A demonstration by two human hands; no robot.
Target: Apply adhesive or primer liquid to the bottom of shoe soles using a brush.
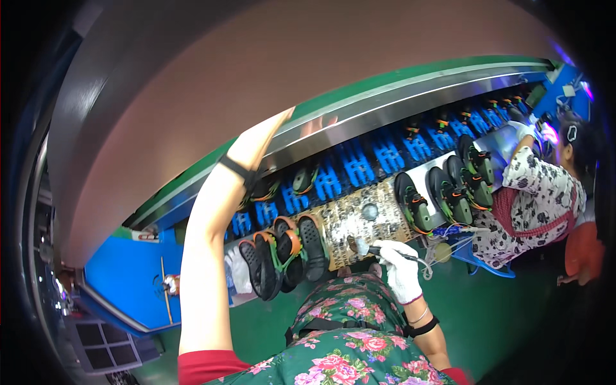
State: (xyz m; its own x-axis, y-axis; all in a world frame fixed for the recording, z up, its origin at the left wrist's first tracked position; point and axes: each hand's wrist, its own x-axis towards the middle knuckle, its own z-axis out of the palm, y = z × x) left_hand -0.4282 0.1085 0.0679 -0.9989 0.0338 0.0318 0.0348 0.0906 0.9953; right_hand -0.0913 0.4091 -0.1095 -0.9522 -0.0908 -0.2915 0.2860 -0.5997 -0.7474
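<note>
In my white-gloved right hand (399,268) is a brush (364,248), dark-handled with a pale tip, its tip over the stained, patterned work board (350,221). My left hand (266,131) is raised to the metal edge (321,131) under the brown overhang; it shows edge-on and its fingers are hidden. Left of the board stand black clogs (313,247) with holes, some with orange and green straps. To the board's right lie dark sandals (414,206) with green trim. A round grey piece (370,211) sits on the board.
Beyond the board runs a row of blue racks (359,168), several bearing dark footwear. The brown overhang (289,58) fills the upper view. At right a co-worker (536,192) in a patterned top works at the same line. A blue table (122,276) stands at left.
</note>
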